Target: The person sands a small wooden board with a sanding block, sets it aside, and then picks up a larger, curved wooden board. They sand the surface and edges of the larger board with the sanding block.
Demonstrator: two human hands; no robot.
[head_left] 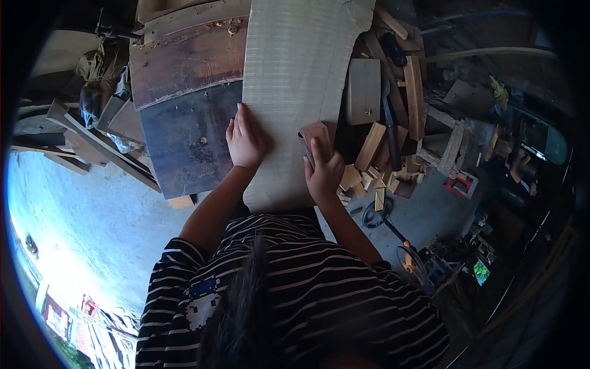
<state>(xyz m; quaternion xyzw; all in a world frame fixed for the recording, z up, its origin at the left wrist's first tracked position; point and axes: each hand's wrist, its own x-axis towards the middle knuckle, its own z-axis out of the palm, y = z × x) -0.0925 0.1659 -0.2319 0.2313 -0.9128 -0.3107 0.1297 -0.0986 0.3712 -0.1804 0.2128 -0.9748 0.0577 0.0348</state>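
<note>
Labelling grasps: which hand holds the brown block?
The right hand, gripping the brown block; the left hand lies at the edge of the pale board without one.

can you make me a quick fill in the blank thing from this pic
The right hand holds a brown pad to the ____ of the left hand.
The left hand lies at the pale board's ____ edge.
The dark shirt is ____, not plain.

Missing words: right; left; striped

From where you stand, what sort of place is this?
Probably a woodworking shop: a big board lies in front, with wood blocks heaped beside it and planks to the left.
</note>
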